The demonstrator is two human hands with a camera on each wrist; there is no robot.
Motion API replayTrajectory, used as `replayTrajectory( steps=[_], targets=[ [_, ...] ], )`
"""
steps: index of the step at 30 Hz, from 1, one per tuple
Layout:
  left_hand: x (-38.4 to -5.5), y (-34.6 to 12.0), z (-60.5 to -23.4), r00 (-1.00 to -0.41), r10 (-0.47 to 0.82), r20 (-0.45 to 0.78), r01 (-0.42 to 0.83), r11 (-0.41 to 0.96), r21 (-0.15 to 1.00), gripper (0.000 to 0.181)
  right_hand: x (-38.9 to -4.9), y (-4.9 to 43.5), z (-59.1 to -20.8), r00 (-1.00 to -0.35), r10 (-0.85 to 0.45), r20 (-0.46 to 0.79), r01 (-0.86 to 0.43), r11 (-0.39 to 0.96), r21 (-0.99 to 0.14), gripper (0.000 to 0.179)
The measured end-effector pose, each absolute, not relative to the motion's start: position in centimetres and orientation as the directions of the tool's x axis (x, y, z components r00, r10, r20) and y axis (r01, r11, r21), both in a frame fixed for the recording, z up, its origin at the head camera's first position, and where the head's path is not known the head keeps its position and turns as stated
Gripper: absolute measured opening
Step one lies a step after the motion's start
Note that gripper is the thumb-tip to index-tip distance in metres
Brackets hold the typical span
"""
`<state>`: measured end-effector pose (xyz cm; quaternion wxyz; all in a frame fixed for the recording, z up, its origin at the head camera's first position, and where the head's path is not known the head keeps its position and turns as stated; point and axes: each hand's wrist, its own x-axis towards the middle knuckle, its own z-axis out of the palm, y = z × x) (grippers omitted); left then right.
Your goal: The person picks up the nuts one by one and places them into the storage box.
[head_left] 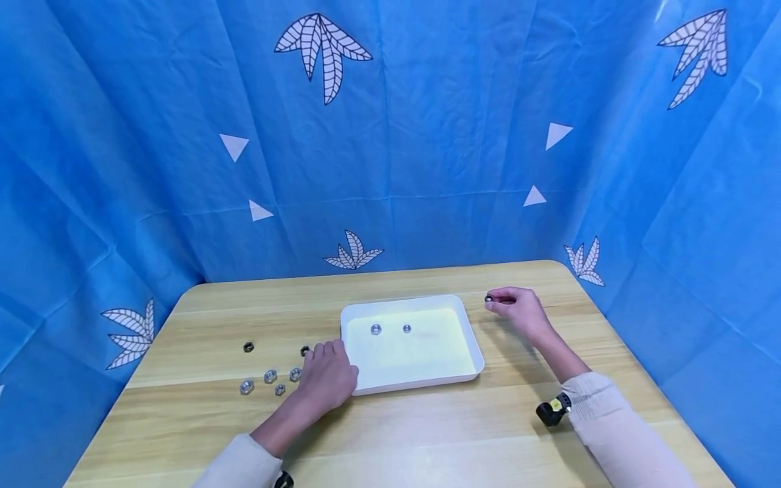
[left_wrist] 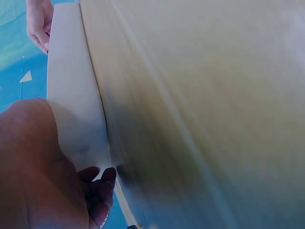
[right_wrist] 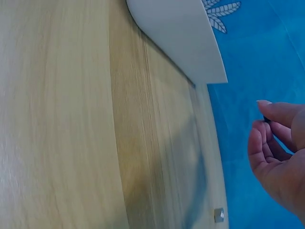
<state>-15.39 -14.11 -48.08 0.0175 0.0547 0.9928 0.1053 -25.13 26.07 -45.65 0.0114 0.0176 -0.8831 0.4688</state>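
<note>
My left hand [head_left: 329, 376] grips the left side of a white tray [head_left: 421, 376], its thumb over the rim at the near left corner. In the left wrist view its fingers [left_wrist: 102, 188] curl beside the tray's outer wall. Inside the tray lie two silver hex nuts, a larger nut [head_left: 375, 329] and a smaller nut [head_left: 407, 329]. Right of the tray, my right hand [head_left: 521, 313] pinches a small dark nut [head_left: 489, 298] between thumb and fingertips, held above the table. A black nut [head_left: 305, 350] lies right by the left hand's fingers, partly hidden.
Left of the tray, several silver nuts [head_left: 271, 376] and another black nut [head_left: 248, 347] are scattered on the wooden table [head_left: 427, 440]. In the right wrist view a silver nut [right_wrist: 218, 215] sits near the table's edge. A blue curtain [head_left: 390, 149] surrounds the table's back and sides.
</note>
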Motion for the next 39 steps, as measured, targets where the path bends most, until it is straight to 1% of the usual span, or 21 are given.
replayTrajectory(
  steps=[9,18,30,39],
  targets=[
    [-15.4,-14.1,-48.2,-0.994,0.111,-0.017,0.105,0.971,0.214,0.032,-25.3,24.4,-45.1,-0.998,-0.058,0.021,-0.05,0.552,-0.833,0.036],
    [-15.4,-14.1,-48.2,-0.994,0.11,-0.004,0.107,0.97,0.217,0.031,-25.3,22.9,-44.9,-0.995,-0.092,0.034,-0.081,0.584,-0.808,0.035],
    [-15.3,-14.1,-48.2,-0.994,0.105,-0.007,0.101,0.969,0.226,0.031,-25.6,20.6,-44.8,-0.984,-0.179,0.025,-0.119,0.536,-0.836,0.032],
    [-15.4,-14.1,-48.0,-0.994,0.108,-0.002,0.105,0.97,0.221,0.029,-25.5,19.2,-44.7,-0.976,-0.216,0.025,-0.144,0.56,-0.816,0.03]
  ],
)
